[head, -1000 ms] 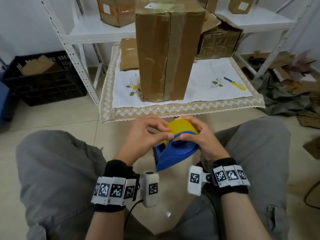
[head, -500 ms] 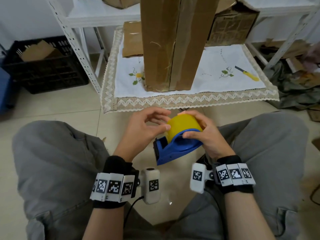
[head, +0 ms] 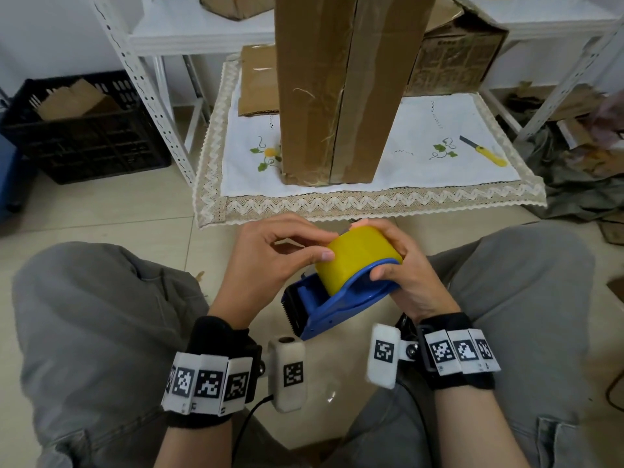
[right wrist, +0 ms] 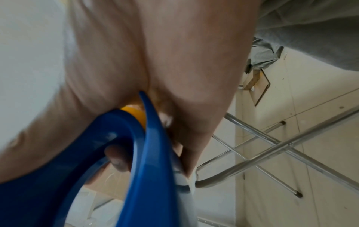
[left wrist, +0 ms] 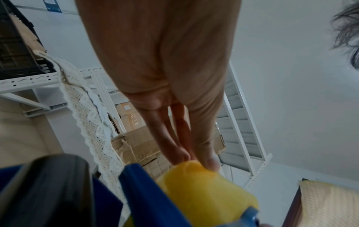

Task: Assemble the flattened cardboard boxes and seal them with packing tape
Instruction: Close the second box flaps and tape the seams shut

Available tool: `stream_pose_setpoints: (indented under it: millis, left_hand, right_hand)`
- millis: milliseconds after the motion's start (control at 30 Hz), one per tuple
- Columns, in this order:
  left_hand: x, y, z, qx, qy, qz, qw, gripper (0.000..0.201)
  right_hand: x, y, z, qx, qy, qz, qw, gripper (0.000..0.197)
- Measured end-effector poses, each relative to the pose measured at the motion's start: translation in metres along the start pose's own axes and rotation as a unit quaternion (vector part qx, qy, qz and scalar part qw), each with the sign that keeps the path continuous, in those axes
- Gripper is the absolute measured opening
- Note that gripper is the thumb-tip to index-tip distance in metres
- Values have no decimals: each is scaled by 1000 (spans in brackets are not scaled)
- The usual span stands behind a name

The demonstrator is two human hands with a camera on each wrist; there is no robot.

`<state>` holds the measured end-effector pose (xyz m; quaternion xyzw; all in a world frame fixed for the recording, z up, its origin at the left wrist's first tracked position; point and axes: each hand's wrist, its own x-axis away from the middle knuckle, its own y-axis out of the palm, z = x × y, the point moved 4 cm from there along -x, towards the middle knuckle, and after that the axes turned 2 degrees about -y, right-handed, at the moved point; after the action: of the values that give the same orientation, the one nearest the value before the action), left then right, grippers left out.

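Right hand (head: 401, 282) grips the blue tape dispenser (head: 324, 309) above the lap, fingers curled round its frame; left hand (head: 270, 261) pinches the yellow tape roll (head: 354, 261). Best to steady the frame and nail the free end loose; the cardboard box (head: 341, 89) stands upright on the worktop (head: 371, 202)

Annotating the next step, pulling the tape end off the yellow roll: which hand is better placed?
Left, probably. The left hand already pinches at the yellow tape roll with thumb and fingertips. The right hand is busy gripping the blue tape dispenser, so it suits steadying it.
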<state>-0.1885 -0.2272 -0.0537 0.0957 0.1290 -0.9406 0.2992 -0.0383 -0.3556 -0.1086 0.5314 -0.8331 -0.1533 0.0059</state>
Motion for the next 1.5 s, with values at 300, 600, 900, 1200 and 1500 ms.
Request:
stream_pose_setpoints:
  millis: [300,600,900,1200,1500]
  left_hand:
    - [2,12,13,-105,21,-129,986,37]
    - [1,7,14,-163,61,-73,982,29]
    - [2,9,15,-132,53,-110,984,34]
    - [1,11,6,-100,28,-132,986,40]
    - [1,9,11,-99,53,-71,991,18]
  right_hand:
    - [3,2,2,-44,32,21,998,74]
    - [2,-1,12,-47,65,35,996,66]
    - [3,-3,15,-42,84,6,996,78]
    - [3,-5,17,-41,81,4,996,83]
    - [3,-7,15,-55,67,27,996,90]
